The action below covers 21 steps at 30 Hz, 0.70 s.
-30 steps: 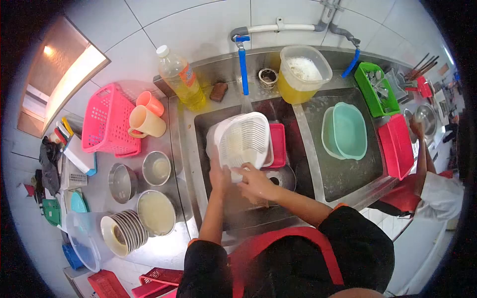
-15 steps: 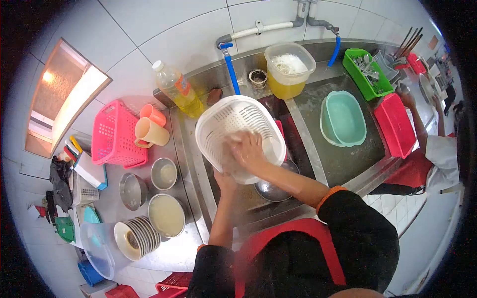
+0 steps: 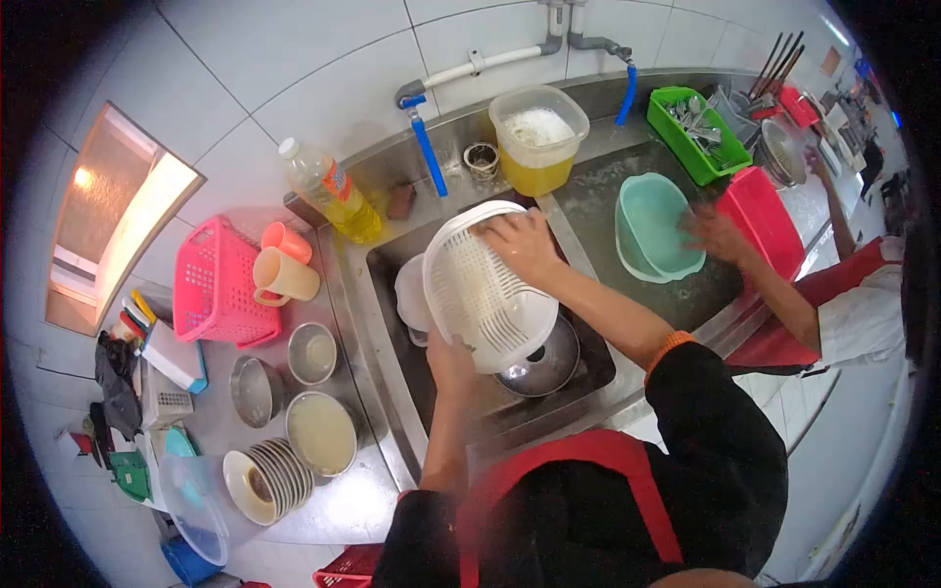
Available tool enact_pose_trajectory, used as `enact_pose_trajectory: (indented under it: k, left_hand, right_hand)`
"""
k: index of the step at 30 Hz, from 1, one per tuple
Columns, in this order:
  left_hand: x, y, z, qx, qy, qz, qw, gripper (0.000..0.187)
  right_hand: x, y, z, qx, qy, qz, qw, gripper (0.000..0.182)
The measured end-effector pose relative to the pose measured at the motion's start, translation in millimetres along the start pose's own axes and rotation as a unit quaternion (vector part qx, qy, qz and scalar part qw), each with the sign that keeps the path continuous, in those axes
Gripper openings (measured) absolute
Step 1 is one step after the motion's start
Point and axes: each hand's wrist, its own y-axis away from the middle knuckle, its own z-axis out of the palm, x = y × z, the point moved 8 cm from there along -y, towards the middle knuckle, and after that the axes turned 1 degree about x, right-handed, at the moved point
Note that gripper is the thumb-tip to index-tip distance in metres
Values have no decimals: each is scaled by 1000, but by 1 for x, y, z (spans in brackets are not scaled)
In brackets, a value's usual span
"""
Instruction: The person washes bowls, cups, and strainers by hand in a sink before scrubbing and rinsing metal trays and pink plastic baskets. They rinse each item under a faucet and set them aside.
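- A white slotted plastic colander basket [image 3: 485, 289] is held tilted on edge over the left basin of a stainless steel double sink [image 3: 392, 323], its ribbed side facing the camera.
- The left hand [image 3: 451, 363] clasps the basket's lower rim at six o'clock; the right hand [image 3: 521, 245] presses on its upper rim at one o'clock, fingers curled over the edge. Whether that hand holds a sponge cannot be told.
- Judged from this, the step in hand is scrubbing or turning the basket during washing; the next move would call for a firm two-handed hold while rotating it, since wet plastic slips.
- Under the basket, at five o'clock, lies a round steel lid or pan [image 3: 544, 363]; behind it, at nine o'clock, a white plastic tub [image 3: 410, 294] shows.
- A blue-handled tap [image 3: 426, 147] hangs at eleven o'clock.
- At twelve o'clock stands a clear tub of yellow liquid with foam [image 3: 537, 137].
- In the right basin sits a mint green oval plastic basin [image 3: 652, 225], where another person's hand [image 3: 716, 235] reaches beside a red plastic tray [image 3: 765, 220].
- On the counter at nine o'clock: a pink plastic basket [image 3: 216, 284], a cream mug [image 3: 284, 276], steel bowls [image 3: 312, 353], stacked saucers [image 3: 274, 475].
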Motion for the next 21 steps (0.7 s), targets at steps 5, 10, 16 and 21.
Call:
enact_pose_trajectory:
  k: [5, 10, 16, 21]
  left_hand:
    - [-25, -30, 4, 45, 203, 38, 977, 36]
    - [-27, -11, 116, -246, 307, -156, 906, 40]
    - [14, -27, 185, -283, 454, -203, 820, 35]
    - [29, 1, 209, -410, 183, -171, 877, 47]
  right_hand:
    - [83, 40, -65, 164, -339, 362, 853, 15]
    - [84, 61, -47, 107, -666, 452, 584, 27]
    - [66, 158, -9, 7, -691, 520, 502, 44]
    - [84, 207, -23, 193, -585, 636, 465, 46]
